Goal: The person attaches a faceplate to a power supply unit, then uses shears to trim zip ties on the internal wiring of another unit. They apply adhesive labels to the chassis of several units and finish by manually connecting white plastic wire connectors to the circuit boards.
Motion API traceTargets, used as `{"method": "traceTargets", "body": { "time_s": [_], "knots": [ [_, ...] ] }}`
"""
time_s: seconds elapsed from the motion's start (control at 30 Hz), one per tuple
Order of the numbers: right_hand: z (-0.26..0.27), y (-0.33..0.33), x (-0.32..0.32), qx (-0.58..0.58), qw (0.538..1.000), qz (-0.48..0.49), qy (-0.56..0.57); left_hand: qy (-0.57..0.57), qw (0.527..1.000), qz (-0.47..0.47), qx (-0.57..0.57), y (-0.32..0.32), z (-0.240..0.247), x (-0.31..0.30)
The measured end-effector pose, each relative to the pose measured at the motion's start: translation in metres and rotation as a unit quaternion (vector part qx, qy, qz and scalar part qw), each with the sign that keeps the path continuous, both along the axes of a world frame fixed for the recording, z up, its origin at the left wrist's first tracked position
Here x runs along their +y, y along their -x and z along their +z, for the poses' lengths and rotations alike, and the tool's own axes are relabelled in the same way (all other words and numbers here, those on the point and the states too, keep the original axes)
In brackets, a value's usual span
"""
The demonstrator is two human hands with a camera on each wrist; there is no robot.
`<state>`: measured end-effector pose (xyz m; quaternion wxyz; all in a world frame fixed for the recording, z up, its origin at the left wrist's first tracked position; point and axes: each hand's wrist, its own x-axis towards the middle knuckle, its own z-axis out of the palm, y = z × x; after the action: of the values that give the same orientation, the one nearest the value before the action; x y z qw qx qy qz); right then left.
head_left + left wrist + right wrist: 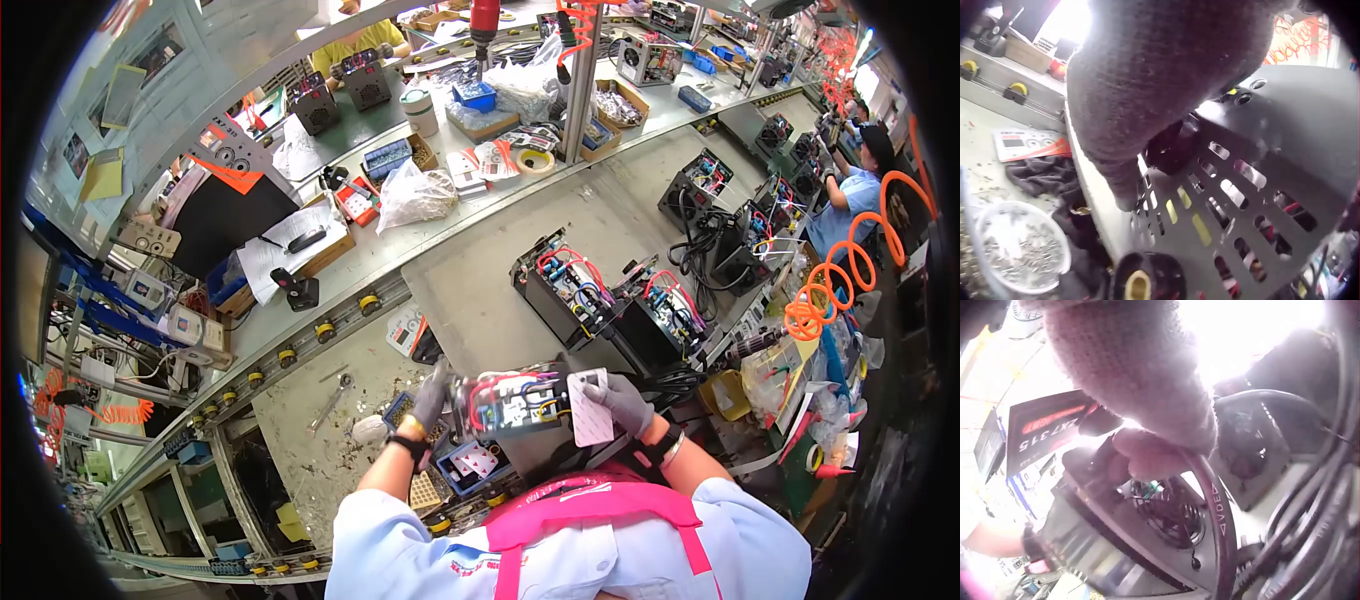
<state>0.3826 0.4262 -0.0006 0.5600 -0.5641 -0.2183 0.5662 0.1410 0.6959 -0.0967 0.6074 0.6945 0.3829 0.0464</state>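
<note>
An uncased machine unit (515, 403) with red, yellow and blue wires is held between two gloved hands. My left hand (430, 400) grips its left end; in the left wrist view, fingers of the left hand (1147, 81) curl over a slotted dark panel (1235, 187). My right hand (625, 402) is at the other end and pinches a pale sheet (591, 410). In the right wrist view, the sheet's dark face (1047, 431) reads ZX7315, and the right hand (1135, 375) lies over the fan end (1169, 515) beside a thick black cable (1217, 519).
More open units (565, 285) stand on the worktop ahead and right. A blue tray (473, 466) lies below the held unit; a tub of small metal parts (1022, 247) is at left. Beyond a roller rail (325, 332) are bags and boxes. Orange coiled hose (815, 300) hangs right, near another worker.
</note>
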Motion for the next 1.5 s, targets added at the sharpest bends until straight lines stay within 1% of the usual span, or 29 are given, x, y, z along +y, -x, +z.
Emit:
{"method": "traceTargets", "body": {
  "time_s": [0.03, 0.1, 0.17, 0.23, 0.27, 0.3, 0.37, 0.43, 0.47, 0.5, 0.53, 0.57, 0.67, 0.73, 0.77, 0.83, 0.9, 0.97, 1.03, 1.1, 1.13, 1.17, 1.23, 1.27, 1.3, 1.33, 1.37, 1.4, 1.5],
  "knots": [
    [-0.001, -0.007, 0.014, -0.076, 0.997, 0.032, 0.011, -0.028, 0.996, -0.02, -0.081, 0.03, -0.018, -0.01],
    [0.007, -0.015, 0.05, -0.076, 0.992, 0.092, -0.043, -0.005, 1.0, 0.006, -0.029, 0.075, -0.02, -0.038],
    [-0.008, -0.021, 0.081, -0.156, 0.974, 0.165, -0.005, 0.105, 0.987, 0.072, -0.1, 0.098, -0.025, -0.078],
    [-0.008, -0.024, 0.103, -0.116, 0.972, 0.205, -0.001, 0.093, 0.984, 0.088, -0.122, 0.11, -0.009, -0.114],
    [-0.015, -0.023, 0.113, -0.105, 0.969, 0.223, 0.006, -0.046, 0.996, 0.044, -0.07, 0.117, -0.006, -0.124],
    [-0.023, -0.023, 0.122, -0.096, 0.966, 0.241, 0.013, 0.068, 0.981, 0.117, -0.141, 0.113, 0.011, -0.138],
    [-0.026, -0.024, 0.134, -0.059, 0.969, 0.237, 0.023, 0.108, 0.975, 0.105, -0.163, 0.112, 0.028, -0.148],
    [-0.026, -0.023, 0.14, -0.042, 0.968, 0.244, 0.031, 0.076, 0.977, 0.112, -0.168, 0.111, 0.025, -0.149],
    [-0.023, -0.024, 0.142, -0.043, 0.967, 0.25, 0.032, -0.013, 0.994, 0.087, -0.064, 0.114, 0.021, -0.137],
    [-0.022, -0.025, 0.143, -0.044, 0.965, 0.256, 0.034, -0.029, 0.987, 0.124, -0.094, 0.111, 0.017, -0.137],
    [-0.024, -0.025, 0.144, -0.056, 0.964, 0.256, 0.031, -0.12, 0.986, 0.091, -0.077, 0.112, 0.015, -0.136],
    [-0.027, -0.026, 0.146, -0.068, 0.964, 0.254, 0.027, -0.212, 0.974, 0.054, -0.059, 0.104, 0.035, -0.132],
    [-0.028, -0.03, 0.158, -0.063, 0.972, 0.225, 0.034, -0.234, 0.963, 0.111, -0.069, 0.081, 0.056, -0.146],
    [-0.04, -0.034, 0.174, -0.023, 0.979, 0.203, 0.016, -0.283, 0.95, 0.11, -0.068, 0.06, 0.051, -0.166],
    [-0.047, -0.036, 0.181, -0.043, 0.98, 0.194, 0.002, -0.319, 0.94, 0.103, -0.063, 0.051, 0.048, -0.175],
    [-0.025, -0.039, 0.183, 0.05, 0.982, 0.18, 0.008, -0.309, 0.944, 0.11, -0.039, 0.03, 0.052, -0.194],
    [-0.026, -0.041, 0.178, -0.112, 0.974, 0.195, -0.034, -0.304, 0.943, 0.126, -0.057, 0.018, 0.061, -0.203],
    [-0.015, -0.042, 0.166, -0.141, 0.969, 0.185, -0.081, -0.297, 0.943, 0.139, -0.052, 0.016, 0.062, -0.207],
    [0.037, -0.034, 0.138, -0.057, 0.988, 0.12, -0.081, -0.31, 0.939, 0.137, -0.06, 0.017, 0.055, -0.208],
    [0.047, -0.049, 0.109, -0.038, 0.991, 0.093, -0.083, -0.279, 0.941, 0.174, -0.077, 0.026, 0.034, -0.207],
    [0.068, -0.048, 0.088, 0.037, 0.994, 0.074, -0.072, -0.283, 0.943, 0.169, -0.052, 0.034, 0.029, -0.205],
    [0.094, -0.046, 0.067, 0.032, 0.992, 0.104, -0.065, -0.188, 0.961, 0.195, -0.053, 0.047, 0.012, -0.205],
    [0.092, -0.051, 0.025, -0.058, 0.977, 0.205, -0.024, -0.171, 0.961, 0.19, -0.106, 0.044, 0.022, -0.202],
    [0.084, -0.045, 0.005, -0.062, 0.97, 0.237, 0.008, -0.2, 0.96, 0.172, -0.09, 0.041, 0.032, -0.202],
    [0.07, -0.035, -0.017, -0.063, 0.96, 0.268, 0.042, -0.171, 0.961, 0.194, -0.095, 0.038, 0.026, -0.206],
    [0.05, -0.022, -0.036, -0.097, 0.951, 0.29, 0.047, -0.155, 0.966, 0.199, -0.062, 0.031, 0.037, -0.21],
    [0.033, -0.005, -0.053, -0.101, 0.954, 0.281, 0.027, -0.139, 0.969, 0.203, -0.028, 0.024, 0.052, -0.216],
    [0.023, 0.01, -0.067, -0.088, 0.96, 0.264, 0.037, -0.137, 0.962, 0.23, -0.052, 0.014, 0.057, -0.225],
    [0.018, 0.047, -0.089, -0.016, 0.975, 0.2, 0.098, -0.182, 0.959, 0.213, -0.033, 0.004, 0.045, -0.244]
  ]
}}
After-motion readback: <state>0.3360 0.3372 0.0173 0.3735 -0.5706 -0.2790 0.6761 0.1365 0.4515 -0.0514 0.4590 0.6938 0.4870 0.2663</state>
